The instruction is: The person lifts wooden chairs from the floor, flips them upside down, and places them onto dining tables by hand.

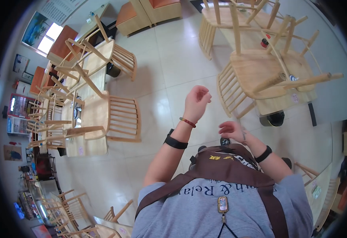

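A bright dining room spreads out ahead, its glossy tiled floor (149,73) forming an aisle, with an orange-topped bench (132,18) at the far side. A pale wood table (88,147) stands on the left and a second table (274,107) on the right, both bearing chairs set legs-up, seats on the tops and slatted backs hanging past the edges. The nearest upturned chair (255,71) rests on the right-hand one, apart from both hands. The person wears a brown apron (229,170) over a grey shirt. The left hand (197,104) is raised over the aisle, fingers loosely curled around nothing; the right hand (234,132) hovers closer to the body, fingers slightly bent and empty. The step in hand seems to be a pause or a walk with nothing held; gripping that chair would call for a reach rightward and spread fingers. Smallest are a black wristband (176,141) and a beaded bracelet (188,122) on the left arm.
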`<state>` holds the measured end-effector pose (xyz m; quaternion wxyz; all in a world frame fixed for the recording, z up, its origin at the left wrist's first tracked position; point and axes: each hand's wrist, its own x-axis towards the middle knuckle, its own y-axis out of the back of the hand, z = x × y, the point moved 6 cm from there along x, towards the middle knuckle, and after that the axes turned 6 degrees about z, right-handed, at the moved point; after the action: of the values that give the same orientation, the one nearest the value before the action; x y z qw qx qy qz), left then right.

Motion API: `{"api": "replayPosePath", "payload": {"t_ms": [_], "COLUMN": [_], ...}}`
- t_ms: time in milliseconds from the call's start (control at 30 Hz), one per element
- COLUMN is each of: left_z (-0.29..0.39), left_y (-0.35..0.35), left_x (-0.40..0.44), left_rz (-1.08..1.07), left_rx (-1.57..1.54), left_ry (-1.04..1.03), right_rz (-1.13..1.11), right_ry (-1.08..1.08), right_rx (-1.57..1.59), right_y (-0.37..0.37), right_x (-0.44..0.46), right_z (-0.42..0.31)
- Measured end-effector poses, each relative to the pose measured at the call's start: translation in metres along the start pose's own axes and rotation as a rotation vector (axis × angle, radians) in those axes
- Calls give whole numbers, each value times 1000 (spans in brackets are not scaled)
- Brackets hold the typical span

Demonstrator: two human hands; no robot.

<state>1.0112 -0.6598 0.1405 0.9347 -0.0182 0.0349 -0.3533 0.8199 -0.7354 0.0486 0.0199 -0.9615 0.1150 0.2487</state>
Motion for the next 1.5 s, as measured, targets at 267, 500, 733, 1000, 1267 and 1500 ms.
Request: {"api": "replayPosePath", "payload": {"t_ms": [267,500,733,1000,1267,1500], "left_z": [-82,-108,-23,62,41,43], "left_y": [2,-8,-60,-69,-52,-61], "left_x": [-39,-64,-39,-3,0,-3], "left_rz": [-633,-839,-466,-228,-18,-8], "left_rx": [1424,1559,-72,-1363,-1014,-27], "left_ry": [-99,22,211,293,244,-254], "right_rz": [428,454,106,-462,-523,-458], "right_ry": [-126,-145,37,203,105,145], "right_rx": [272,268,106,499,475,541], "right_y": [83,90,35,-93,-100,-91], "right_x": [-47,-57,-27,-15,-9,-5], "right_z": [54,55,23,-99,-77,-68]}}
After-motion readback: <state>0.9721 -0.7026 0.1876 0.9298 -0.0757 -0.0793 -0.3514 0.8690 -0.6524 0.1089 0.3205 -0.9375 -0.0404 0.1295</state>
